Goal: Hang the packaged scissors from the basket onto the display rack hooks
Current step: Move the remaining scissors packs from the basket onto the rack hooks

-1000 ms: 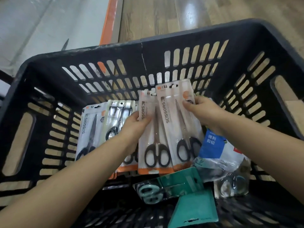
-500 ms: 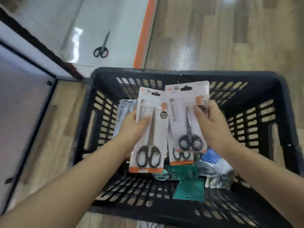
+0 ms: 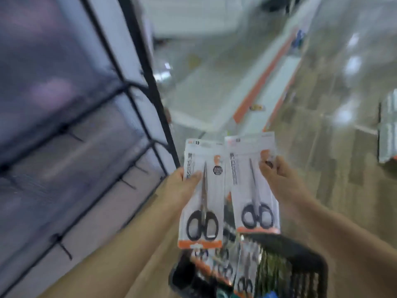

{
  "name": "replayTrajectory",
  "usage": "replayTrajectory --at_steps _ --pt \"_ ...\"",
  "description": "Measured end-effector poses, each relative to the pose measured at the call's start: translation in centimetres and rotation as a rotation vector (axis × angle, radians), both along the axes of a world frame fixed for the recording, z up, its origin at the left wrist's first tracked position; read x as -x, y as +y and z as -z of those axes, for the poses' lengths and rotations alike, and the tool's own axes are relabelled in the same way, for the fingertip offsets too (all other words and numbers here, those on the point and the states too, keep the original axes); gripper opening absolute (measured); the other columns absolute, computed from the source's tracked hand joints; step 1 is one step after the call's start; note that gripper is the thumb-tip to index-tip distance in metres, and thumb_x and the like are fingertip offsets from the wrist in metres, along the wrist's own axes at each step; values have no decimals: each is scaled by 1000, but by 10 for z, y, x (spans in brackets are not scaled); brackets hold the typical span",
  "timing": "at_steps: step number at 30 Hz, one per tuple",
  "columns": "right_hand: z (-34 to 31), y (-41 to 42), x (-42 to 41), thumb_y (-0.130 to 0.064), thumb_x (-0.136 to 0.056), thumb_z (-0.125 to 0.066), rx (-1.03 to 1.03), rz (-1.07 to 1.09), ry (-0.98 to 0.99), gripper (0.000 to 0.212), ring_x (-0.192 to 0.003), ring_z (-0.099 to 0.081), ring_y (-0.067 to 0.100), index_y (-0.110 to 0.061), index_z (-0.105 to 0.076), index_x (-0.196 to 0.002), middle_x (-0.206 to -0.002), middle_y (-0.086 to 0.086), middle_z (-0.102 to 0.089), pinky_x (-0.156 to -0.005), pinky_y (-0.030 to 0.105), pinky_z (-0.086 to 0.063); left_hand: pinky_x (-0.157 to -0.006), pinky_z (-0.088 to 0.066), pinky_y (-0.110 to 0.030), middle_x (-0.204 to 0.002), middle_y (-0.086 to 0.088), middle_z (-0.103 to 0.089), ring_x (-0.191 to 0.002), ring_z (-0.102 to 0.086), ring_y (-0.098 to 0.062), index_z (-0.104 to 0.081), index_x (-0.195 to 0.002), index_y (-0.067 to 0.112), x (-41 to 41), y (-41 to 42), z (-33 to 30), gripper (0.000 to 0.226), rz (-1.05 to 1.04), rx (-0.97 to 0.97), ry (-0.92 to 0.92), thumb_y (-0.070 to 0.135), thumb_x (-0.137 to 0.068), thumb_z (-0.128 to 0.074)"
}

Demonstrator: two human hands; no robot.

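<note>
- Your left hand (image 3: 182,186) pinches a white-and-orange carded pack of black-handled scissors (image 3: 202,196) by its left edge, thumb pressed on the front.
- Your right hand (image 3: 277,175) pinches a second, matching scissors pack (image 3: 253,186) near its upper right edge.
- Both packs are upright, side by side, raised above the black slotted plastic basket (image 3: 300,252), where more packs lie.
- The black wire display rack (image 3: 137,91) stands to the left; the view is blurred.
</note>
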State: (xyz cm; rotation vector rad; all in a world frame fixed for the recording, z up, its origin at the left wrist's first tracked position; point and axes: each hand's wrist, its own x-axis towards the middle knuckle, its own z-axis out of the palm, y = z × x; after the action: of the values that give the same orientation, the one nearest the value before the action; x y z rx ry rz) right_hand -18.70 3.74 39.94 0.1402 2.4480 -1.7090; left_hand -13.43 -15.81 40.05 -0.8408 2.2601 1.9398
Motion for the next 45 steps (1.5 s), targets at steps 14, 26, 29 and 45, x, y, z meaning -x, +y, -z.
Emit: replayTrajectory --at_steps 14,26,29,45 --pt "-292 -89 -153 -21 -98 -47 187 -501 266 14 -86 -51 8 -16 -54 -108 -90 -10 -55 -63 7 -36 -91 -51 -51 -106 -11 -70 -98 -66 -31 -64 -106 11 -216 -61 -266 32 -555 -42 302 32 -82 -67" --pt "-251 -149 -219 -50 -94 -40 59 -686 3 35 -74 -48 12 -18 -52 -103 -84 -2 -51 -58 24 -33 -79 -53 -46 -93 -17 -68 -78 -61 -30 -62 -94 4 -342 -95 -235 10 -865 -162 243 13 -93 -56" --pt "-270 -169 -215 -49 -95 -39 51 -647 44 25 -63 -42 9 -27 -47 -87 -73 -6 -43 -53 24 -29 -88 -51 -52 -99 -17 -69 -86 -63 -32 -64 -92 8 -338 -118 -248 8 -842 -151 261 15 -91 -59" --pt "-299 -262 -158 -47 -98 -35 -4 -650 115 45 -92 -55 24 -11 -51 -121 -107 12 -59 -75 34 -42 -86 -52 -56 -104 -18 -68 -95 -65 -37 -62 -96 11 -296 -178 -261 8 -816 -133 317 16 -93 -57"
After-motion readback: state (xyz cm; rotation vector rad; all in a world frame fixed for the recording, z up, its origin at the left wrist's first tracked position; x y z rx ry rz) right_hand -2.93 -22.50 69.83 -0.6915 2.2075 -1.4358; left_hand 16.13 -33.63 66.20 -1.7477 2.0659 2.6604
